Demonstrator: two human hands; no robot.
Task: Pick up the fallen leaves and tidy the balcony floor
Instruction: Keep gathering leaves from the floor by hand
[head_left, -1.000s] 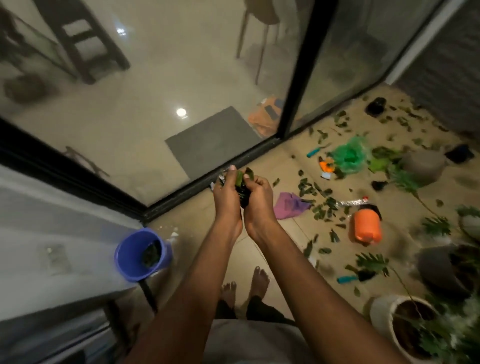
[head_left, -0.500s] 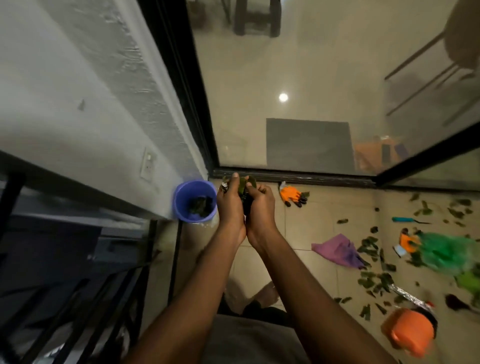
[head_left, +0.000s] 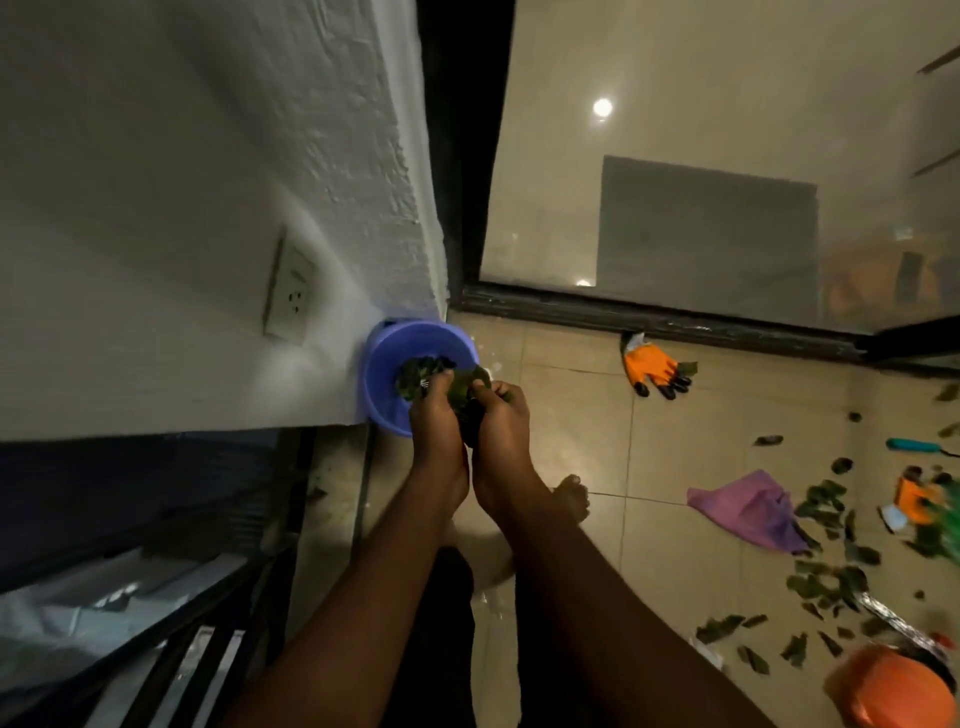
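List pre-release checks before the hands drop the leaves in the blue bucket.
1. Grip on leaf bundle: ok, left hand and right hand both cupped round it.
2. Bundle above bucket opening: cannot tell, hands sit at its near rim.
3. Bucket upright, mouth open: ok.
4. Room inside: ok, bare wall shows above the binned leaves.
5. Floor tidy: not ok, loose leaves lie scattered by the purple cloth.

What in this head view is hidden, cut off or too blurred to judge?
Head view:
Held leaves: mostly hidden between left hand and right hand.
Blue bucket: both hands cover its near rim; fill level unclear.
Orange container: cut off by the bottom-right corner.
Green object, right edge: motion-blurred, cut off.
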